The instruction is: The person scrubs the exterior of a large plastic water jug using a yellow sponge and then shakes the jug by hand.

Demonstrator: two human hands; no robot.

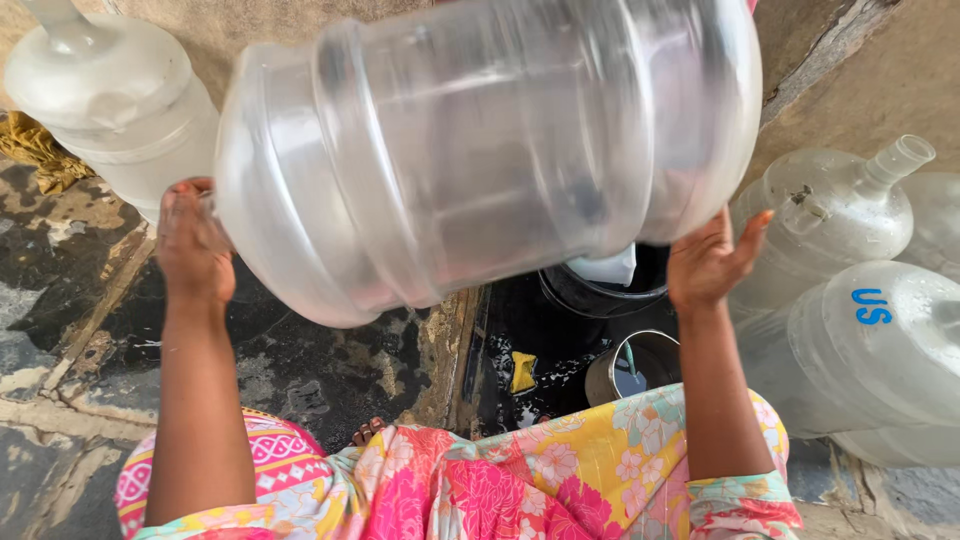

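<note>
A large clear plastic water jug (pixel 480 150) fills the upper centre of the frame, lying nearly sideways, its long axis running left to right and tilted slightly, rounded ribbed walls smooth and translucent. The left hand (pixel 190 240) and right hand (pixel 710 262) press flat, open-palmed, against opposite ends.

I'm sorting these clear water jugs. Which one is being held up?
The big jug lying sideways between left hand and right hand; the others stand on the ground.
</note>
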